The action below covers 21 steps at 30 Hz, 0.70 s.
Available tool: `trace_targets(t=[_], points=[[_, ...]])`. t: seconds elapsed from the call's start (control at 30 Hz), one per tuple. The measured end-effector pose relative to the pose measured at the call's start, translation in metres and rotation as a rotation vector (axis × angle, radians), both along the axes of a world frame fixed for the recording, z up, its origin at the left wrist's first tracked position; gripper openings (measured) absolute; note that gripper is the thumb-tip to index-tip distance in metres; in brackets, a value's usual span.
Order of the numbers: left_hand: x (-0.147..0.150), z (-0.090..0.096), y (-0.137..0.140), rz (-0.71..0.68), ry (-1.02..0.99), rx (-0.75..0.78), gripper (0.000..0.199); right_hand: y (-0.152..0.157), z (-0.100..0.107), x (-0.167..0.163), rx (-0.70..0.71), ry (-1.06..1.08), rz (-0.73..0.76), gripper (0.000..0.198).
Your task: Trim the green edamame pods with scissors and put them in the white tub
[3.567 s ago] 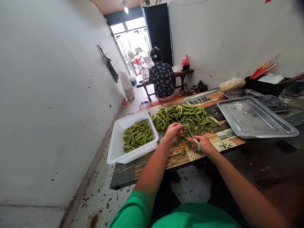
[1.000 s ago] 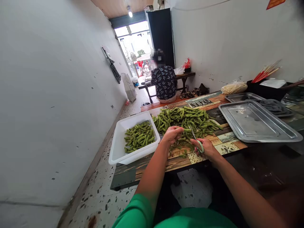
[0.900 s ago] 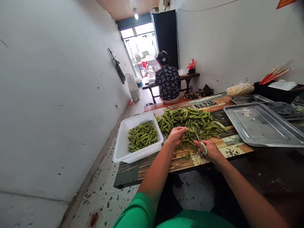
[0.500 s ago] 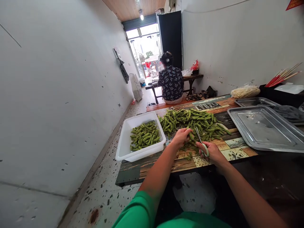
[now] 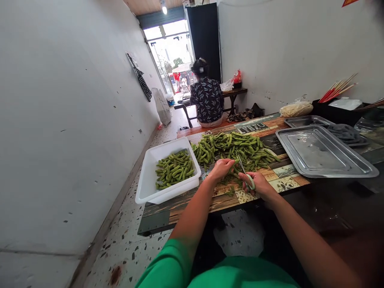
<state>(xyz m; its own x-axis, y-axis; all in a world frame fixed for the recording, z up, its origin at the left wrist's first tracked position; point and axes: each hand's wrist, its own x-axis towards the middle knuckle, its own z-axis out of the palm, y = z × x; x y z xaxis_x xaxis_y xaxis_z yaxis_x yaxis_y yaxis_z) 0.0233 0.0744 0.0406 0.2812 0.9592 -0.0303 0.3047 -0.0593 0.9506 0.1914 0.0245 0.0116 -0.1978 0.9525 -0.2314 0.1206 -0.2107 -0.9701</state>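
My left hand (image 5: 222,168) is closed on a green soybean pod (image 5: 237,161), held over the near edge of a heap of pods (image 5: 240,145). Around the handles of a pair of scissors (image 5: 251,183) my right hand (image 5: 257,184) is closed. The scissor blades point up and away, close beside the pod's tip; whether they touch it I cannot tell. Left of my hands stands a white plastic tub (image 5: 144,186), with many pods (image 5: 175,170) lying in it. Small green trimmings (image 5: 230,191) lie on the table below my hands.
On the right of the patterned table (image 5: 186,213) lies a metal tray (image 5: 324,154), with another tray behind it. Bundled skewers (image 5: 296,109) and a black box (image 5: 336,110) stand at the back right. A person (image 5: 207,100) sits beyond the table, facing away.
The view has shifted slightly, so the scene sits further left and the room higher. The pod in my left hand is now closer to the scissor blades. Both hands keep their hold.
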Motion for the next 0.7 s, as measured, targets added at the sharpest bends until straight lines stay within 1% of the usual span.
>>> trace_targets(t=[0.13,0.3,0.43,0.5,0.57,0.7], points=[[0.0,0.002,0.0,-0.04,0.056,-0.003,0.045,-0.002,0.002,-0.002,0.02,-0.023,-0.011,0.042],[-0.002,0.0,0.003,-0.068,0.078,-0.058,0.043,-0.006,0.009,-0.004,0.06,-0.067,-0.022,0.044],[-0.001,-0.002,0.004,-0.025,0.034,-0.135,0.038,-0.005,0.006,-0.003,0.075,-0.026,-0.031,0.045],[-0.001,-0.002,0.004,0.007,-0.031,-0.181,0.035,-0.004,0.004,-0.003,0.045,0.019,-0.047,0.045],[-0.002,-0.002,0.005,0.059,-0.152,-0.217,0.032,-0.003,0.002,-0.003,0.008,0.07,-0.069,0.045],[-0.002,0.001,0.011,0.295,-0.456,-0.247,0.024,-0.003,0.001,-0.003,-0.001,0.13,-0.111,0.044]])
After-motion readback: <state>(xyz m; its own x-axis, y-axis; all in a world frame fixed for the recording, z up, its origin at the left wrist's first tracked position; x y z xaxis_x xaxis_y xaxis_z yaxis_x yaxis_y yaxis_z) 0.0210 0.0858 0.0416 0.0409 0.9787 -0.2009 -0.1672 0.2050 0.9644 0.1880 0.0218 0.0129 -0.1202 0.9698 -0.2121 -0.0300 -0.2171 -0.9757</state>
